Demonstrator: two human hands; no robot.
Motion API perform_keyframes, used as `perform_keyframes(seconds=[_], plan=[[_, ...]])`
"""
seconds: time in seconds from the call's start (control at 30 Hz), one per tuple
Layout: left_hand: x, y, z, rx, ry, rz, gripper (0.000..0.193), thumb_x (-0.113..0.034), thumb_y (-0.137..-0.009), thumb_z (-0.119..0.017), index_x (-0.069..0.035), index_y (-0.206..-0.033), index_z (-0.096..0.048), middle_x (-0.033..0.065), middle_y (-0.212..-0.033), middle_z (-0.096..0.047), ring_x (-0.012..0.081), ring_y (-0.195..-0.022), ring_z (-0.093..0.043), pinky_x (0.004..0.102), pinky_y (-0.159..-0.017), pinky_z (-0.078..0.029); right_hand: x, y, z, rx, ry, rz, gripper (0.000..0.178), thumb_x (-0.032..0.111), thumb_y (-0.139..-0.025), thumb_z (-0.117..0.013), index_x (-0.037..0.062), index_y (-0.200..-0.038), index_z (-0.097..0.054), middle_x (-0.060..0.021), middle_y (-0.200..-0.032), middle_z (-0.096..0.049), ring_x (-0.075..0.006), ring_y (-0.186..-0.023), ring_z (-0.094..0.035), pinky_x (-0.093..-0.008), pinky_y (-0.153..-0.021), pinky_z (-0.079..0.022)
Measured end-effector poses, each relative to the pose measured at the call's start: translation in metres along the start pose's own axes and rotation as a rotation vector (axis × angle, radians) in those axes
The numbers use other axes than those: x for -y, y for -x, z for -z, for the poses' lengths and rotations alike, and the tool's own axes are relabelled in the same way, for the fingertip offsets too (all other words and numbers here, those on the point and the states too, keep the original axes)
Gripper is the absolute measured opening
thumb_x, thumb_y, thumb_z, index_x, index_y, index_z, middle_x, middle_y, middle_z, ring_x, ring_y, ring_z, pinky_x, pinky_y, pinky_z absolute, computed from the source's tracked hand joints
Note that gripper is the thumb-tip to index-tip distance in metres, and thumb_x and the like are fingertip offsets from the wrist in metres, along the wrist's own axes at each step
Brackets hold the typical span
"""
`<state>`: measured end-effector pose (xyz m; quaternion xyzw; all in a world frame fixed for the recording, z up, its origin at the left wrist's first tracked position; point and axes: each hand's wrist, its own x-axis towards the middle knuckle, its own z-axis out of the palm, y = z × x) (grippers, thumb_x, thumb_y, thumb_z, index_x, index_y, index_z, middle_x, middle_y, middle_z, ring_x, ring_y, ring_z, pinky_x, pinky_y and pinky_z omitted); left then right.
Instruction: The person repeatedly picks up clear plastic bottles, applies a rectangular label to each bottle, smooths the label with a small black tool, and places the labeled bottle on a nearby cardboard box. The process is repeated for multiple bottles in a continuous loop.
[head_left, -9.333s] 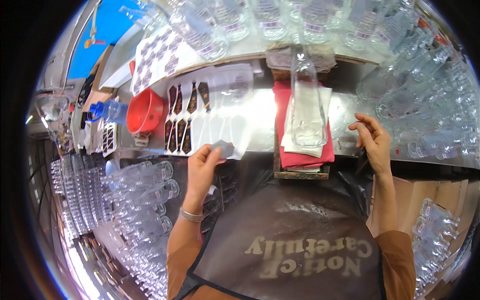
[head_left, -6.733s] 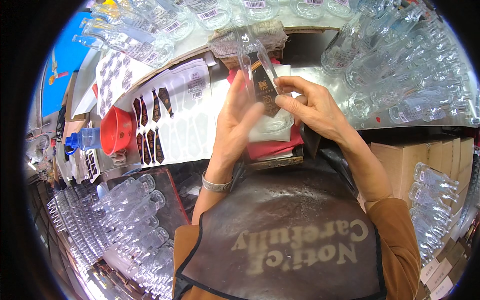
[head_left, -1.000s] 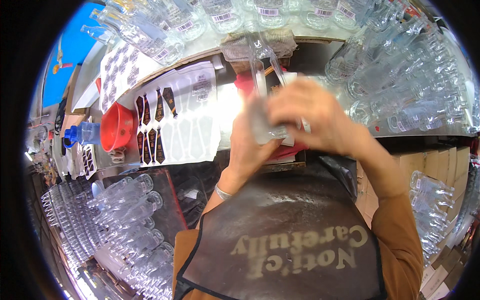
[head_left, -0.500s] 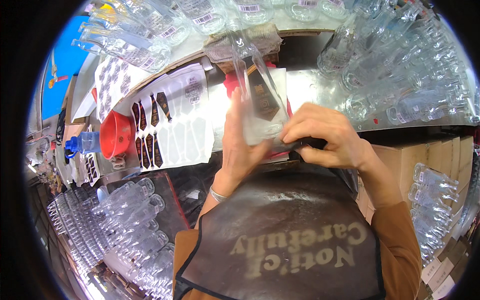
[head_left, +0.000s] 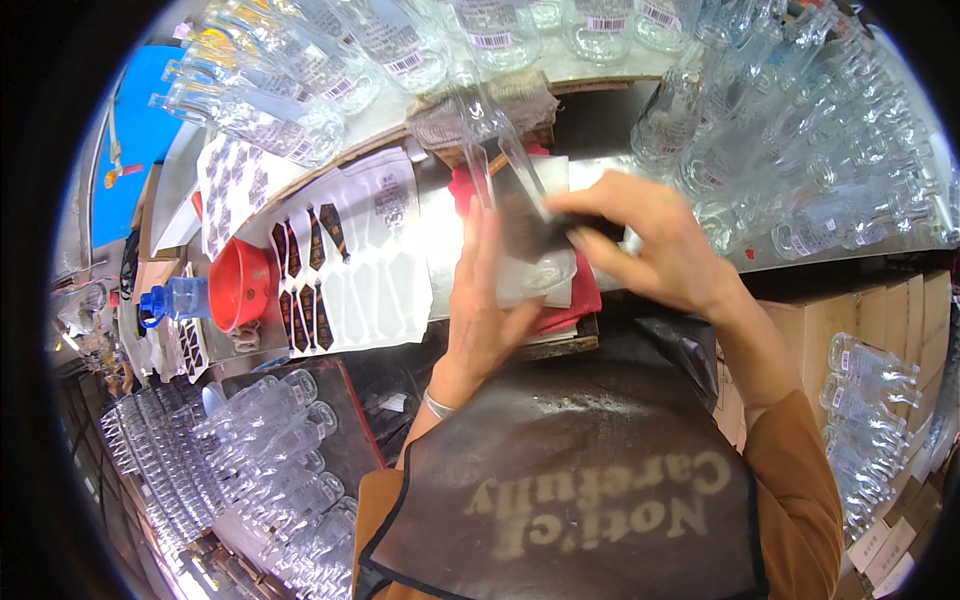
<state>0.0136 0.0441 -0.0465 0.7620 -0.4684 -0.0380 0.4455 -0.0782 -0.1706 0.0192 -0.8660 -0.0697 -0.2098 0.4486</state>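
Observation:
A clear glass bottle [head_left: 482,118] lies with its neck away from me on a folded grey cloth [head_left: 535,98]. My left hand [head_left: 478,300] steadies its left side, fingers stretched along the glass and thumb near the base. In my right hand [head_left: 650,240] is a dark, flat, blurred piece [head_left: 570,225], pressed on the bottle's upper face. That piece and the hand mostly cover the dark label on the glass. Under the bottle are white paper and a red cloth [head_left: 580,290].
Left of the bottle lies a white sheet [head_left: 385,290] of dark tie-shaped labels, by a red bowl [head_left: 240,285] and a blue-capped bottle [head_left: 185,298]. Glass bottles crowd the back and right [head_left: 820,180]; more stand lower left [head_left: 270,440]. Cardboard boxes [head_left: 800,325] are at right.
My right hand has moved from the bottle's base up over the label, carrying the dark piece. My left hand keeps its place along the bottle's side. The view has shifted slightly.

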Motion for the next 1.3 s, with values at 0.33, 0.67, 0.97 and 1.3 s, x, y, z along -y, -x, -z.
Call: perform_keyframes(seconds=[0.33,0.67,0.97,1.3], plan=[[-0.004,-0.001,0.008,0.088,0.129,0.084,0.102,-0.010,-0.081,-0.077,0.000,-0.159,-0.013,0.0237,-0.160,-0.030,0.0357,-0.144,-0.037,0.0422,-0.116,-0.034,-0.032,-0.088,-0.001,-0.097,0.145,0.006,0.029,0.009,-0.089,-0.064,0.0008,-0.117,-0.065,-0.0164,-0.105,-0.071,-0.0282,-0.092,-0.070,-0.0339,-0.082,-0.054],[0.014,-0.105,0.025,-0.172,0.576,0.675,0.056,-0.053,-0.099,-0.058,0.002,-0.107,-0.061,0.0022,-0.084,-0.062,0.0086,-0.072,-0.056,0.0249,-0.067,-0.046,-0.055,-0.050,-0.007,-0.302,-0.770,-0.512,0.029,0.021,-0.103,-0.049,0.0001,-0.108,-0.068,-0.0033,-0.098,-0.069,-0.0091,-0.090,-0.063,-0.0237,-0.084,-0.050],[0.020,-0.114,0.011,-0.241,0.342,0.623,0.047,-0.049,-0.096,-0.065,-0.002,-0.087,-0.063,-0.0039,-0.070,-0.049,0.0037,-0.061,-0.043,0.0205,-0.055,-0.033,-0.064,-0.043,-0.030,-0.107,-0.571,-0.494,0.049,0.042,-0.104,-0.052,-0.0021,-0.095,-0.071,-0.0015,-0.075,-0.064,-0.0061,-0.073,-0.055,-0.0240,-0.074,-0.045],[0.028,-0.095,0.003,-0.232,0.582,0.566,0.053,-0.047,-0.099,-0.062,0.004,-0.113,-0.063,0.0060,-0.094,-0.066,0.0083,-0.083,-0.057,0.0227,-0.073,-0.047,-0.043,-0.080,-0.022,0.173,-0.079,-0.629,0.062,0.065,-0.089,-0.059,0.0066,-0.084,-0.080,-0.0118,-0.079,-0.074,-0.0236,-0.080,-0.070,-0.0304,-0.079,-0.051]])
